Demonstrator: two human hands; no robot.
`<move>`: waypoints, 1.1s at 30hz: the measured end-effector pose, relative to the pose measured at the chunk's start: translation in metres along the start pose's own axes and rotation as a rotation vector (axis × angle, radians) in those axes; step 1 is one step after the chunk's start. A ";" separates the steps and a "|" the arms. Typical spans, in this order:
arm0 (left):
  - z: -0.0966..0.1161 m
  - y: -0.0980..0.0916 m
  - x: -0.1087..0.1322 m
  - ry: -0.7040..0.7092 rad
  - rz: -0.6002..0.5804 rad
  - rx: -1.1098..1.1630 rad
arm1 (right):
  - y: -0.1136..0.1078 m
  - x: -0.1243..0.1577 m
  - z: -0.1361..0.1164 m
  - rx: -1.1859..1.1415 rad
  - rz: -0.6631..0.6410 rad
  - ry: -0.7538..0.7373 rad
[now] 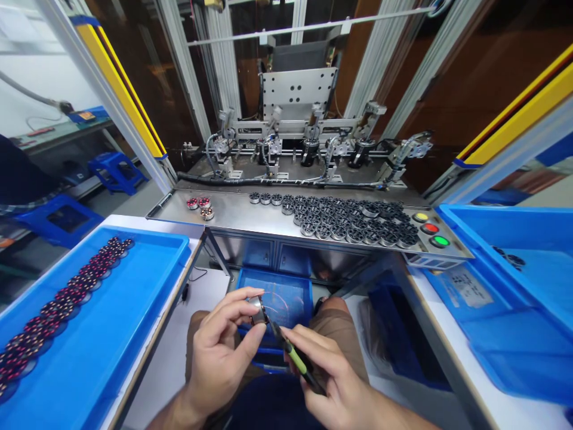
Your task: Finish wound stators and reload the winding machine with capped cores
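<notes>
My left hand (pixel 224 352) pinches a small round metal motor part (pixel 256 310) between thumb and fingers, held above my lap. My right hand (pixel 333 376) grips a thin tool with a green and black handle (pixel 298 361); its tip touches the part. Both hands are closed around what they hold. On the steel bench ahead lie several grey ring-shaped parts (pixel 344 218) in rows, and three wound parts with red coils (pixel 200 206) to their left.
A blue tray (pixel 134 298) on my left holds several red-coiled parts (pixel 67 292) in a line. Blue trays (pixel 514 269) stand on my right. Yellow, red and green buttons (pixel 430 228) sit on the bench's right end. A machine with fixtures (pixel 308 143) stands behind. A blue bin (pixel 286 286) is under the bench.
</notes>
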State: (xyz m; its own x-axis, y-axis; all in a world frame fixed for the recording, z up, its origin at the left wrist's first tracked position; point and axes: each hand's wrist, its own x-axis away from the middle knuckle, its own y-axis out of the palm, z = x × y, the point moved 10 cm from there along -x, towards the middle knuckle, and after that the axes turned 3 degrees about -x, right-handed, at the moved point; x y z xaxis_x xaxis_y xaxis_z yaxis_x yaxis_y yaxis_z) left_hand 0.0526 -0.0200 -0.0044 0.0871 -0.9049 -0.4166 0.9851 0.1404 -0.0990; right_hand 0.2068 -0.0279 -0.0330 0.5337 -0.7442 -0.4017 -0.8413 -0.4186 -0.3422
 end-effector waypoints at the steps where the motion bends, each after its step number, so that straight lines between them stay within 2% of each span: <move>1: 0.000 0.000 0.000 -0.005 0.001 -0.001 | 0.001 0.001 0.001 -0.001 -0.004 -0.001; 7: 0.003 -0.001 0.000 0.022 -0.020 -0.017 | -0.004 0.001 0.004 -0.006 -0.004 0.015; 13: 0.012 0.004 0.003 0.125 -0.077 -0.094 | -0.008 -0.004 -0.010 -0.010 -0.006 -0.049; 21: 0.028 0.009 0.000 0.210 -0.115 -0.165 | -0.009 -0.002 -0.006 0.026 -0.017 -0.052; 25: 0.026 0.012 0.003 0.234 -0.129 -0.140 | -0.012 0.001 -0.001 0.064 -0.006 0.000; 29: 0.013 0.004 0.009 0.182 -0.063 -0.060 | -0.015 0.002 0.003 0.056 0.022 0.078; 33: 0.018 0.005 0.011 0.251 -0.077 -0.167 | -0.012 0.000 -0.003 0.009 0.026 0.062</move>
State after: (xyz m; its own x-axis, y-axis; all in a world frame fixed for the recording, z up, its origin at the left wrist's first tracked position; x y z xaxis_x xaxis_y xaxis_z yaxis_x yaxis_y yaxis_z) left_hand 0.0614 -0.0365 0.0063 -0.0462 -0.7908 -0.6103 0.9477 0.1585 -0.2771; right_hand 0.2165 -0.0248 -0.0269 0.5049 -0.7857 -0.3574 -0.8539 -0.3939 -0.3402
